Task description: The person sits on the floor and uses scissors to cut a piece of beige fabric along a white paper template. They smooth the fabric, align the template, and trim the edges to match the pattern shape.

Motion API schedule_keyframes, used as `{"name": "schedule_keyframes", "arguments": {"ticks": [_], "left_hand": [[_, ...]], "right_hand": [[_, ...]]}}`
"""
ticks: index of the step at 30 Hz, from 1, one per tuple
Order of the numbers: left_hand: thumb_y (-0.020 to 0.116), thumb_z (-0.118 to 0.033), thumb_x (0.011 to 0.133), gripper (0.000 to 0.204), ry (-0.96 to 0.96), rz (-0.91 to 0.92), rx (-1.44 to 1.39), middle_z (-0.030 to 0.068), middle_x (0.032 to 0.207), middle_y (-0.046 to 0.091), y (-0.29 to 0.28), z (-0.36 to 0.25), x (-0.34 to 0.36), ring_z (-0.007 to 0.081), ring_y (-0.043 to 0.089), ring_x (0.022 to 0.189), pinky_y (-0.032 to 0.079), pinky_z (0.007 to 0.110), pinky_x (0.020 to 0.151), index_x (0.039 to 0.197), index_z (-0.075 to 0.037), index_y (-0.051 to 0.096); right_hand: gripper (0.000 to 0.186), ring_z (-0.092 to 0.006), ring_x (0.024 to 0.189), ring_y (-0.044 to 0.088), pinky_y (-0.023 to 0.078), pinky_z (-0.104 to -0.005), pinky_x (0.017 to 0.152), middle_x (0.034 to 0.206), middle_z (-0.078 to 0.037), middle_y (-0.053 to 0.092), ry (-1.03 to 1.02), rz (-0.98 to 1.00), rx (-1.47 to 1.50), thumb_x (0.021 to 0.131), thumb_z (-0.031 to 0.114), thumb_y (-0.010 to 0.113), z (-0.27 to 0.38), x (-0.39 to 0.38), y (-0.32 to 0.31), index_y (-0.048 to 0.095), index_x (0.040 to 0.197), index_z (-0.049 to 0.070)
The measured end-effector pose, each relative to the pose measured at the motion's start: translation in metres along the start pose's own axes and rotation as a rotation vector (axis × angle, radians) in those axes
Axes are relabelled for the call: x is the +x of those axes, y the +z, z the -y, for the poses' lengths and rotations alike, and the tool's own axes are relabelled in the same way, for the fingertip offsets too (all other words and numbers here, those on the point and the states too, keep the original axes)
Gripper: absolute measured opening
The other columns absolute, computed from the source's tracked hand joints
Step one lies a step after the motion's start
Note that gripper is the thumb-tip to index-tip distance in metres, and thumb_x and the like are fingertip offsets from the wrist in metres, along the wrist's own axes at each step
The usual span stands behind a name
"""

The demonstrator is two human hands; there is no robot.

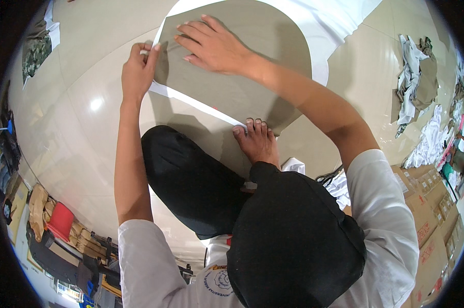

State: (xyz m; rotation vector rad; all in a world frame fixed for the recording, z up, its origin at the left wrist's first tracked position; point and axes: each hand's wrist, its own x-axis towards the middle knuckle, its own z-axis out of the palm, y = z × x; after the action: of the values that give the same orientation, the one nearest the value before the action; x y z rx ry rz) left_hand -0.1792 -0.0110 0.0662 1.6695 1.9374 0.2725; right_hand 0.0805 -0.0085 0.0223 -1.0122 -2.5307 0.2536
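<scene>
white cloth (335,23) is pinched in the left grip (137,72); tan cloth (242,97) is held under the spread right grip (219,50) and foot (259,143), seemingly against slipping.

Taupe fabric (242,56), white cloth (322,23), black trousers (186,179), cream floor (83,138), camouflage-patterned scrap (36,55)

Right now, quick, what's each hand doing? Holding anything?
Left hand: closed, seemingly pinching the edge of the white cloth.
Right hand: open, palm down over the tan piece, gripping nothing.
</scene>
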Motion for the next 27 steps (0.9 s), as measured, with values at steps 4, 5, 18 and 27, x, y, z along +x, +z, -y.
{"name": "schedule_keyframes", "arguments": {"ticks": [4,5,18,27], "left_hand": [[0.077,-0.042,0.107,0.041,-0.003,0.023,-0.031,0.005,0.064,0.057,-0.002,0.017,-0.026,0.0179,0.049,0.056,0.043,0.036,0.057,0.118,-0.005,0.062],[0.077,-0.04,0.107,0.04,-0.007,0.016,-0.044,0.0049,0.064,0.057,-0.001,0.021,-0.029,0.0179,0.049,0.056,0.043,0.036,0.057,0.118,-0.005,0.061],[0.082,-0.029,0.104,0.038,0.103,0.008,0.006,0.0069,0.069,0.059,-0.007,0.042,-0.033,0.0225,0.057,0.061,0.048,0.039,0.061,0.121,-0.006,0.058],[0.067,-0.03,0.111,0.053,0.526,-0.222,0.129,0.0259,0.154,0.056,0.022,-0.013,-0.007,0.0436,0.052,0.145,0.042,0.053,0.121,0.154,0.0,0.055]], "right_hand": [[0.062,-0.0308,0.156,0.046,0.031,-0.0536,0.132,0.166,-0.014,0.051,0.021,-0.051,-0.047,0.109,0.048,0.061,0.011,-0.008,-0.001,0.056,0.157,0.008],[0.062,-0.0306,0.156,0.045,0.031,-0.0536,0.132,0.167,-0.014,0.05,0.027,-0.053,-0.039,0.11,0.048,0.061,0.012,-0.008,-0.002,0.056,0.157,0.008],[0.075,-0.0336,0.161,0.04,0.025,-0.0588,0.134,0.174,-0.016,0.043,0.097,0.023,-0.102,0.111,0.058,0.053,0.013,-0.006,0.013,0.049,0.165,0.007],[0.087,-0.0405,0.166,0.029,0.02,-0.0682,0.132,0.178,-0.021,0.035,0.217,0.025,-0.034,0.108,0.06,0.056,0.031,-0.003,0.021,0.04,0.17,0.002]]}}
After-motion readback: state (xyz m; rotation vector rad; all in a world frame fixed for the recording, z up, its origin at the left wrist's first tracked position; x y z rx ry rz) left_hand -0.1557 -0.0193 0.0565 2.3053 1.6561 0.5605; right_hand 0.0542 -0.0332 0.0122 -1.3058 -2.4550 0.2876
